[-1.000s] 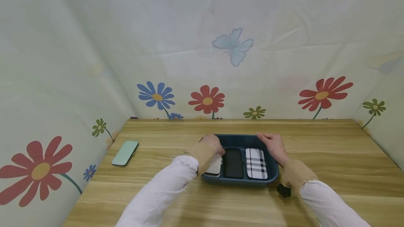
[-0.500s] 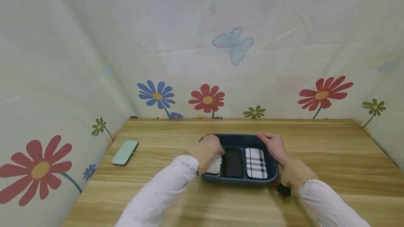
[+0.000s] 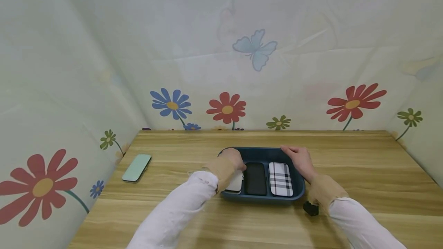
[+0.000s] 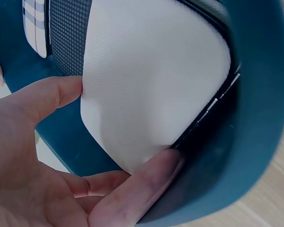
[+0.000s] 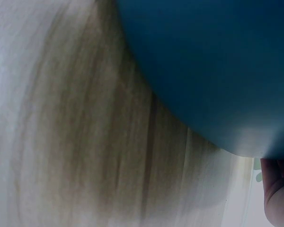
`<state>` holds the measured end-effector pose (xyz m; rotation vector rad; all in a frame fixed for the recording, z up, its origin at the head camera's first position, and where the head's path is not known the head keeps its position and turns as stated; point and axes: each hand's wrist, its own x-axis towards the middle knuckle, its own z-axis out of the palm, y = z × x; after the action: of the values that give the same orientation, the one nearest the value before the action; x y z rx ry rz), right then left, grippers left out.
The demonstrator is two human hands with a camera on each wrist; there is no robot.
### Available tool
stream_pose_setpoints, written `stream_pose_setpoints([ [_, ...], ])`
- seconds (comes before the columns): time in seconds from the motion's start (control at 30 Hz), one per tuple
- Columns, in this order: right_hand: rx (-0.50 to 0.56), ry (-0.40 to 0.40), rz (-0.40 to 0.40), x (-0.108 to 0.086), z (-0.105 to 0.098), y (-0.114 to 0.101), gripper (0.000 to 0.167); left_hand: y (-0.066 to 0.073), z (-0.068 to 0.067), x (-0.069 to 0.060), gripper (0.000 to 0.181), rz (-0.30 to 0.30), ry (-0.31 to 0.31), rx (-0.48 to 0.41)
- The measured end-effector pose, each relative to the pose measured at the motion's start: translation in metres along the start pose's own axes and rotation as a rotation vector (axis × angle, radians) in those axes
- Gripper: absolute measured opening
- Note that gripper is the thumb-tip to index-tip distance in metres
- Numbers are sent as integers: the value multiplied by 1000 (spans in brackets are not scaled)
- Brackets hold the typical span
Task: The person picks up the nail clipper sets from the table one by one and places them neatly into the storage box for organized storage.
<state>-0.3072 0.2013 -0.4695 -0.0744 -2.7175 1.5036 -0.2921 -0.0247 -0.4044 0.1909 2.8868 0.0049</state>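
Observation:
A dark blue tub (image 3: 277,200) stands on the table with flat, round-cornered cases lying side by side in it. At its left end, my left hand (image 3: 233,157) pinches a cream-white case (image 3: 235,183). The left wrist view has the thumb (image 4: 68,90) on one edge of that white case (image 4: 146,80) and the fingers on the other. Beside it lie a black woven-textured case (image 3: 256,179) and a white plaid case (image 3: 280,179). My right hand (image 3: 301,161) grips the tub's far right rim; in the right wrist view only part of it shows against the tub wall (image 5: 217,71).
A mint-green case (image 3: 137,168) lies alone on the left of the wooden table (image 3: 173,218). Below my right wrist is a small black object (image 3: 310,208). A flower-printed curtain (image 3: 190,64) borders the table at the back and sides.

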Motion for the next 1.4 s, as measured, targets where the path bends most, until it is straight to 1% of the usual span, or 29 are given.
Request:
stream_pose_setpoints([
  [0.13, 2, -5, 9, 0, 0, 0, 65, -1, -3, -6, 30, -5, 16, -54],
  [0.3, 6, -2, 20, 1, 0, 0, 58, 0, -6, -9, 26, 14, 31, -36],
  [0.37, 5, 2, 17, 1, 1, 0, 56, 0, -6, -10, 26, 9, 36, -42],
  [0.43, 4, 4, 12, 1, 1, 0, 55, 1, -6, -9, 26, 1, 37, -39],
  [0.53, 4, 4, 9, 1, 1, -1, 57, 1, -5, -8, 25, -8, 39, -34],
  [0.67, 4, 8, 11, 1, 0, -3, 62, 2, -3, -4, 25, 5, 55, 6],
  [0.77, 3, 12, 15, 1, 0, -4, 61, 3, -2, -2, 26, 18, 60, 34],
  [0.9, 0, 7, 22, 1, -1, -5, 59, 3, -2, -1, 30, 16, 53, 44],
  [1.0, 0, 1, 22, 1, -1, -5, 60, 2, -2, 0, 30, 17, 59, 32],
  [1.17, 7, -4, 19, 1, -1, -4, 63, 0, -5, 1, 29, 22, 82, -13],
  [1.23, 11, -4, 20, 1, 0, -5, 61, -2, -7, 1, 29, 19, 93, -31],
  [1.4, 9, 8, 17, 3, 1, -4, 61, -7, -10, 7, 32, 9, 140, -48],
])
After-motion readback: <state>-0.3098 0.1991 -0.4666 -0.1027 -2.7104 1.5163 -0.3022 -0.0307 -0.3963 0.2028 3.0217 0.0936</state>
